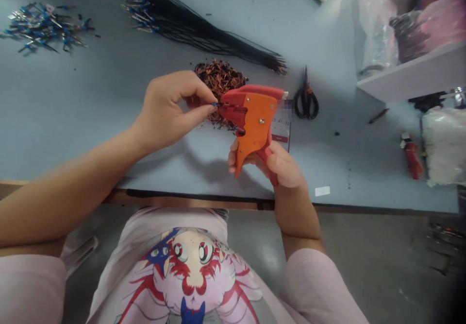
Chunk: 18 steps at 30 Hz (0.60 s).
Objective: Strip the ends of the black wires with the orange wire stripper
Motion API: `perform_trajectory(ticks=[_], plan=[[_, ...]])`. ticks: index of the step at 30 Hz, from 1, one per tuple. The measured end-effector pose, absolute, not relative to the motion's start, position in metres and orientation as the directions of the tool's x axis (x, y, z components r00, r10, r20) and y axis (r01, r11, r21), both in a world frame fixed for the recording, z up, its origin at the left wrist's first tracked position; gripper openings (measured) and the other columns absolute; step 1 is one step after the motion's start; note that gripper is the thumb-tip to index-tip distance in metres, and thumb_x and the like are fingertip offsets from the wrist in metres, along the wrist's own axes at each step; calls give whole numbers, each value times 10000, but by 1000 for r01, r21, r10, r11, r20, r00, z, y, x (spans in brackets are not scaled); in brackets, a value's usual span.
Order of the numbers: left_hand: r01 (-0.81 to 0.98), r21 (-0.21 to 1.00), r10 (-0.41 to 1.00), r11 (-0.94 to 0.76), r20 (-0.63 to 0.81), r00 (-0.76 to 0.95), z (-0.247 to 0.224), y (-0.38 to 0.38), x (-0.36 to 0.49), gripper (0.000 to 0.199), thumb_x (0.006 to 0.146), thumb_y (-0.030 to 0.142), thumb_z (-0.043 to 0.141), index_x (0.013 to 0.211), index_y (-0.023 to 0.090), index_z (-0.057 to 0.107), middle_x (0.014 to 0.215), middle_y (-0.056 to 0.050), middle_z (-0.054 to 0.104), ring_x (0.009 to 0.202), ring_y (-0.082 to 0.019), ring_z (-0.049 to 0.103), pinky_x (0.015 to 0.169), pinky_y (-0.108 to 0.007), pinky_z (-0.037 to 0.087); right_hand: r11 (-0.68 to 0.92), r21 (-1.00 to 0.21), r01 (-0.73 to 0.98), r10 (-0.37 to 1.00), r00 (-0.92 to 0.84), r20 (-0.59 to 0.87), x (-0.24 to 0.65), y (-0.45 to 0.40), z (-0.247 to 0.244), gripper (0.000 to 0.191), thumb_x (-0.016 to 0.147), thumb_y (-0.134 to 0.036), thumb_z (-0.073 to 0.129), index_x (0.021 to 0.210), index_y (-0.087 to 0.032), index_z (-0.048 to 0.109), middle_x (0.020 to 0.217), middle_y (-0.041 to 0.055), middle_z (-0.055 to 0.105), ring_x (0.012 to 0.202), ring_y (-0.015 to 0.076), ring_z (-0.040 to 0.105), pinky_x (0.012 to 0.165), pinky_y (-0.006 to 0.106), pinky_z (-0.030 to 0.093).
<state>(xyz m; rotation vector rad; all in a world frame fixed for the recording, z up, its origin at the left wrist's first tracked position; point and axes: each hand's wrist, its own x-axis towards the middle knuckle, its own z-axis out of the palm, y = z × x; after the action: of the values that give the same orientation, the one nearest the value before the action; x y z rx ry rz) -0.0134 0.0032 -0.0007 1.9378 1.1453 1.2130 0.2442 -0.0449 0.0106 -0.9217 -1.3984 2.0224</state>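
My right hand is wrapped round the handles of a red and orange wire stripper, whose jaws point left. Between thumb and fingertips, my left hand pinches a small blue-ended connector right at the stripper's jaws. Most of that piece is hidden by the fingers. Behind the jaws lies a heap of copper-coloured and black wire scraps. Farther back a long bundle of black wires stretches across the table, with blue and metal ends at its left. A pile of blue connectors sits at the far left.
Black-handled scissors lie right of the stripper. A phone-like screen is partly behind the tool. At the right are a red-handled tool, a white shelf with plastic bags, and a white label near the table's front edge.
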Motion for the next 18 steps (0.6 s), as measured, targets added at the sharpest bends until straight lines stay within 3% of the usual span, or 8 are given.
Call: perform_trajectory(ticks=[4, 7, 10, 12, 14, 16, 18], plan=[[348, 847, 914, -402, 350, 204, -5, 5, -13, 104, 884, 346, 691, 836, 254, 686, 808, 4, 694, 766, -164, 631, 730, -349, 516, -237, -970, 49, 851, -471, -231, 247, -45, 13, 589, 871, -706, 614, 1178, -204, 636, 1059, 112, 703, 870, 252, 694, 735, 406, 589], [302, 865, 916, -401, 368, 163, -13, 12, -15, 114, 879, 345, 720, 891, 232, 706, 797, 30, 689, 742, -129, 594, 699, -333, 486, -189, -976, 104, 913, -349, -214, 248, -44, 15, 542, 903, -709, 555, 1165, -237, 607, 1043, 97, 699, 858, 253, 689, 741, 412, 582], [243, 911, 943, -333, 322, 85, -19, 22, -21, 188, 857, 372, 772, 929, 206, 721, 793, 66, 691, 741, -82, 551, 686, -300, 469, 17, -962, 274, 922, -377, -91, 247, -45, 15, 432, 972, -624, 504, 1173, -251, 589, 1056, 85, 682, 883, 238, 663, 799, 412, 557], [189, 948, 966, -258, 254, 41, -21, 28, -26, 238, 848, 409, 799, 951, 209, 720, 789, 90, 687, 730, -56, 537, 684, -282, 471, 256, -849, 463, 879, -477, 5, 242, -46, 14, 441, 977, -592, 518, 1211, -223, 581, 1091, 108, 680, 939, 256, 642, 849, 429, 527], [123, 971, 979, -206, 204, 22, -21, 32, -30, 264, 837, 442, 816, 946, 225, 712, 742, 109, 661, 675, -34, 518, 651, -272, 466, 474, -629, 616, 812, -582, 42, 233, -49, 11, 510, 953, -603, 556, 1232, -177, 587, 1108, 148, 684, 982, 292, 616, 866, 451, 496], [76, 983, 985, -168, 165, 40, -21, 34, -31, 243, 857, 452, 801, 916, 238, 703, 700, 114, 637, 629, -24, 500, 618, -270, 458, 596, -407, 692, 757, -654, -4, 223, -51, 6, 535, 934, -599, 596, 1214, -143, 612, 1115, 181, 688, 993, 318, 595, 866, 466, 471], [39, 988, 986, -148, 145, 77, -20, 33, -29, 204, 877, 426, 781, 865, 242, 695, 675, 108, 626, 605, -29, 496, 596, -274, 453, 646, -269, 714, 725, -685, -74, 215, -53, 2, 499, 928, -555, 637, 1196, -135, 635, 1119, 188, 692, 989, 325, 584, 874, 474, 452]])
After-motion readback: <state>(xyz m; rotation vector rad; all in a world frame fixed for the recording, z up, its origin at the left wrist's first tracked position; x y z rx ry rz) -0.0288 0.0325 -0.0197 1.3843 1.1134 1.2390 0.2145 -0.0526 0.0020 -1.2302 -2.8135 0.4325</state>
